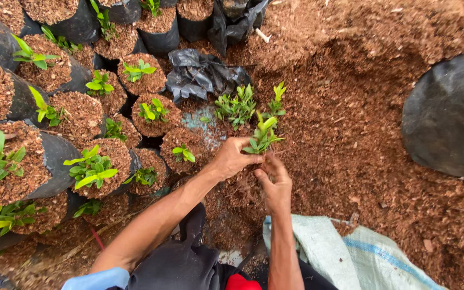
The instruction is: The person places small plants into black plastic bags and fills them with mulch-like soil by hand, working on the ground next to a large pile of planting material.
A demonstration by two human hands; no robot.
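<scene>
- Seedling [263, 135]: small green-leaved plant, upright, dead centre of the head view, held just above the brown coir-like mulch [350, 107].
- Left hand [233, 157]: comes in from 7 o'clock, fingers curled and pinching the seedling stem just under the leaves.
- Right hand [275, 185]: comes in from 6 o'clock, fingers bunched together around the root end, directly below the left hand; the two hands are touching or nearly so. Roots themselves are hidden by the fingers.
- Loose seedling clump [237, 107]: more of the same plants at 12 o'clock of the hands, just beside the held one, standing in the mulch.
- Crumpled black bag [202, 72]: empty, lying at 11 o'clock of the clump.
- Filled black grow bags [89, 161]: packed rows from 9 to 11 o'clock, each topped with mulch and one seedling.
- Big black bag [441, 118]: at 3 o'clock, well apart from the hands.
- White woven sack [339, 252]: at 5 o'clock, near the right forearm.
- Step in hand, my read: one seedling is being separated or cleaned at the root, ahead of bagging.
- Next move likely needs: keep the stem pinch light so it doesn't crush, support the root end from below, keep the plant upright, and have an open bag within reach. The only empty one in view is the crumpled one.
</scene>
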